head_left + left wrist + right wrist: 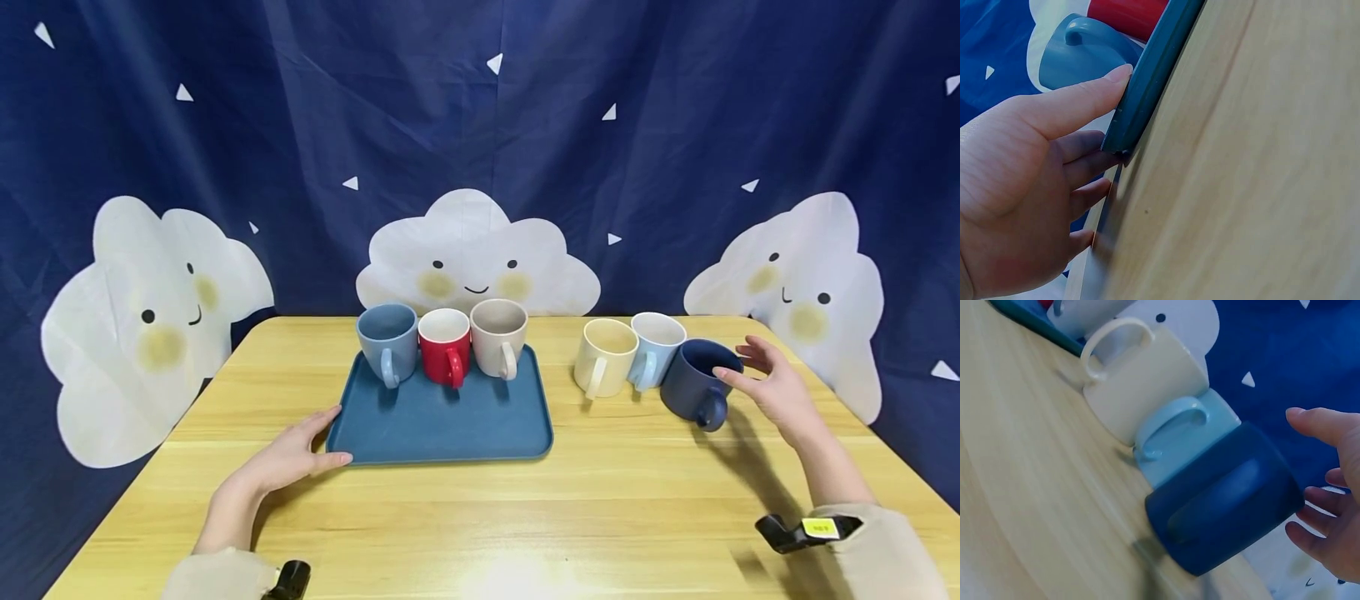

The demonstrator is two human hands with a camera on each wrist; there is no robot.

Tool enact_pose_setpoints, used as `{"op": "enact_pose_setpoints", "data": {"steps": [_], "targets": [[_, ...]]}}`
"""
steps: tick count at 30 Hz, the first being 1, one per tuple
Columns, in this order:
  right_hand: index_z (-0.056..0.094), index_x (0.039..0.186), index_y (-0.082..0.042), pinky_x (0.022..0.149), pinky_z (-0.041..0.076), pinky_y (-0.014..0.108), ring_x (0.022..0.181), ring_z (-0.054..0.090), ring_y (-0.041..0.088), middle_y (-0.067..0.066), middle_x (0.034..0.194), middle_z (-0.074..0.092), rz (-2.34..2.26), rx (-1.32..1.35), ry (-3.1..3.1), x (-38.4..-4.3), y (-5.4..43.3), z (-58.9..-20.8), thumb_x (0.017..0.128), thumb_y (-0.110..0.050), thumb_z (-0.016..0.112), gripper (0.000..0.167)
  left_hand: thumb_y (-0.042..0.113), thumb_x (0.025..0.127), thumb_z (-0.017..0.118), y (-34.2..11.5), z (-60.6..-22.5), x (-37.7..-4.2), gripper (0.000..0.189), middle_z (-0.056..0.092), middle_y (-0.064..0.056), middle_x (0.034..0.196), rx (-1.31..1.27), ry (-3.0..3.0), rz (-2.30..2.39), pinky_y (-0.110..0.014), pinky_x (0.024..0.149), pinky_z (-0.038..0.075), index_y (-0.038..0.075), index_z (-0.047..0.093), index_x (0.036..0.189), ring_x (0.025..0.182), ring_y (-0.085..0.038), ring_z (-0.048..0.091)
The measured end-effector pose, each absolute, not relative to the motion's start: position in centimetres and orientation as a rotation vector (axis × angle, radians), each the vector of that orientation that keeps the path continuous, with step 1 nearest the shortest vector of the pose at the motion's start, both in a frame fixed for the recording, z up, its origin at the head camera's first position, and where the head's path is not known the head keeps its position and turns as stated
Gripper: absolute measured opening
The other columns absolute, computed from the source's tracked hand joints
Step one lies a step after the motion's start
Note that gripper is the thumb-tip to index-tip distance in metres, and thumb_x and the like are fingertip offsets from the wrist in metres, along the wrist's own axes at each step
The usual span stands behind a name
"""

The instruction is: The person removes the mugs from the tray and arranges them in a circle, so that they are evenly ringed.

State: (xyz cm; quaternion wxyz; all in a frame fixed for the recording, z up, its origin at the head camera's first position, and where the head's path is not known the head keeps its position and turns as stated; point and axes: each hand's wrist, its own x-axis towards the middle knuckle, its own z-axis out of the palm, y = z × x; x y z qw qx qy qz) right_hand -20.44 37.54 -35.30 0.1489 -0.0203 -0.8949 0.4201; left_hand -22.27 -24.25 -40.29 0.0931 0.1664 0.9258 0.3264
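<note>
No word, brand or number could be read in any of the three views. In the head view, a small yellow sticker (821, 527) sat on the black wrist camera (783, 534) beside the end of the right sleeve (888, 550). A short row of marks ran across its middle, too tiny and blurred to tell whether they were letters or figures.

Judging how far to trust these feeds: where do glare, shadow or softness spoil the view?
Head: glare whitens the table at the bottom edge, and a shadow falls beside the right forearm; left wrist: dimmer than the head view, the wood grain soft; right wrist: soft overall, with the handle of the navy mug blending into its body.
</note>
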Motion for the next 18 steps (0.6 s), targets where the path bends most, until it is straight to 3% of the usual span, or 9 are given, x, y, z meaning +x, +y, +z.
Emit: {"op": "enact_pose_setpoints", "data": {"steps": [3,9,12,15,18], "targets": [[0.013,0.146,0.005,0.073,0.034,0.005,0.120,0.034,0.038,0.032,0.136,0.031,1.202,-0.023,-2.550,-20.4,37.1,-34.5,0.091,-0.025,0.060,0.078,0.042,0.082,0.067,-24.3,-40.3,-22.2,0.088,0.025,-0.035,0.142,0.493,2.747,0.974,-0.067,0.100,0.009,-0.007,0.026,0.142,0.130,-0.052,0.019],[0.021,0.144,0.005,0.077,0.035,0.001,0.119,0.041,0.016,0.027,0.132,0.040,1.144,0.090,-2.489,-20.8,35.0,-32.7,0.090,-0.022,0.061,0.072,0.042,0.082,0.067,-24.4,-40.3,-22.1,0.088,0.025,-0.035,0.142,0.493,2.754,0.973,-0.068,0.100,0.009,-0.007,0.026,0.142,0.130,-0.052,0.019],[0.030,0.141,0.005,0.077,0.036,0.002,0.112,0.045,0.003,0.007,0.122,0.051,1.145,0.156,-2.460,-21.2,33.4,-31.8,0.091,-0.022,0.061,0.066,0.042,0.082,0.067,-24.4,-40.3,-22.1,0.088,0.025,-0.035,0.142,0.491,2.759,0.963,-0.068,0.100,0.011,-0.007,0.026,0.142,0.130,-0.052,0.020],[0.039,0.137,0.005,0.077,0.036,0.003,0.100,0.045,-0.010,-0.016,0.108,0.052,1.173,0.215,-2.425,-21.7,31.6,-31.2,0.092,-0.022,0.060,0.057,0.043,0.082,0.067,-24.3,-40.3,-22.1,0.089,0.025,-0.034,0.142,0.491,2.758,0.955,-0.067,0.099,0.014,-0.006,0.026,0.143,0.129,-0.052,0.021],[0.045,0.133,0.005,0.077,0.038,0.004,0.095,0.048,-0.012,-0.023,0.100,0.053,1.203,0.265,-2.406,-22.2,29.8,-30.8,0.092,-0.021,0.059,0.050,0.044,0.082,0.067,-24.3,-40.4,-22.2,0.089,0.026,-0.034,0.142,0.493,2.758,0.949,-0.067,0.099,0.017,-0.006,0.026,0.143,0.129,-0.052,0.021]]}}
